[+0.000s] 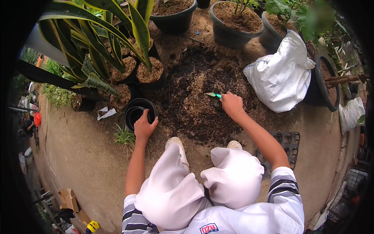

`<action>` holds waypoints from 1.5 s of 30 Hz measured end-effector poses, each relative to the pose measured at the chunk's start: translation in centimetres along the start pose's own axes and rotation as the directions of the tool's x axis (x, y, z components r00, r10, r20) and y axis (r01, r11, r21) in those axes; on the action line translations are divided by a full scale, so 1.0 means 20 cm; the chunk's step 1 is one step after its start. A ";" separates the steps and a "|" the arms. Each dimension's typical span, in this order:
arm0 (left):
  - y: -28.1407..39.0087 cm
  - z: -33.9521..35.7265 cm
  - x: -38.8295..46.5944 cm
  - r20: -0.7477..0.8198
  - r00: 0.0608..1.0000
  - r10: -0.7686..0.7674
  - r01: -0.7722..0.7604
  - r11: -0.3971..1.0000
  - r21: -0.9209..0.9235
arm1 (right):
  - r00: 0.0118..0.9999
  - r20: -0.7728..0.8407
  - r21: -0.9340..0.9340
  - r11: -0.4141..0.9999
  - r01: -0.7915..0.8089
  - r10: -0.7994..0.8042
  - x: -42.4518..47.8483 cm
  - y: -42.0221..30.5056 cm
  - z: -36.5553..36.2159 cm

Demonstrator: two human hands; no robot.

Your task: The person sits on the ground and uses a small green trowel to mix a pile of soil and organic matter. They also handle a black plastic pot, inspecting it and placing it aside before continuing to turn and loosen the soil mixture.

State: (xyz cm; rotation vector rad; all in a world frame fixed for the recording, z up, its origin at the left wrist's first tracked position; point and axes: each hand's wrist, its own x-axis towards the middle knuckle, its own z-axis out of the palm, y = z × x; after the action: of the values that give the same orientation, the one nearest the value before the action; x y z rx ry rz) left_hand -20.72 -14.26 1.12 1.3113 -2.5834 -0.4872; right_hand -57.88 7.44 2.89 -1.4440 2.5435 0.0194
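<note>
My right hand (pixel 232 105) grips the green handle of a small garden trowel (pixel 214 95). Its blade points left, over a spread of dark soil and brown fibrous matter (pixel 198 108) on the ground. At the left, my left hand (pixel 143 126) reaches into a black plastic plant pot (pixel 151 106), fingers on the rim of a smaller black pot (pixel 135 114) nested inside it. The inside of the small pot is dark, so its contents cannot be made out.
Potted snake plants (pixel 149 68) crowd the upper left. Large round planters (pixel 235 35) line the back. A white woven sack (pixel 282 73) leans at the right, near a tilted planter (pixel 327 84). A black seedling tray (pixel 287 146) lies by my right arm, and a spider plant (pixel 124 135) by my left.
</note>
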 end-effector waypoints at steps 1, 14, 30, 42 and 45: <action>-0.01 0.00 0.00 -0.007 1.000 0.006 -0.005 1.000 0.009 | 1.000 0.007 0.005 1.000 0.001 -0.001 0.03 0.00 0.00; -0.05 0.00 -0.03 -0.021 1.000 0.014 -0.014 1.000 0.013 | 0.994 0.099 -0.089 0.995 0.052 -0.043 -0.32 0.15 -0.80; -0.04 0.00 -0.02 -0.024 1.000 0.008 -0.007 1.000 0.019 | 0.983 0.171 0.044 0.996 -0.080 0.071 -0.28 0.09 -0.59; -0.03 0.04 0.00 -0.035 0.999 0.037 -0.037 0.999 0.012 | 1.000 0.016 -0.002 1.000 -0.022 0.022 0.00 0.16 -0.14; -0.07 0.03 -0.02 -0.025 1.000 0.017 -0.016 0.999 0.034 | 0.997 0.071 0.063 0.998 -0.030 0.025 -0.06 0.19 -0.30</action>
State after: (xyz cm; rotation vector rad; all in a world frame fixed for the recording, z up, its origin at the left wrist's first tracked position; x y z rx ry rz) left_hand -19.69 -14.56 0.06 1.2974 -2.5904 -0.4224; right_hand -61.67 9.73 8.68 -1.3604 2.4848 -0.0069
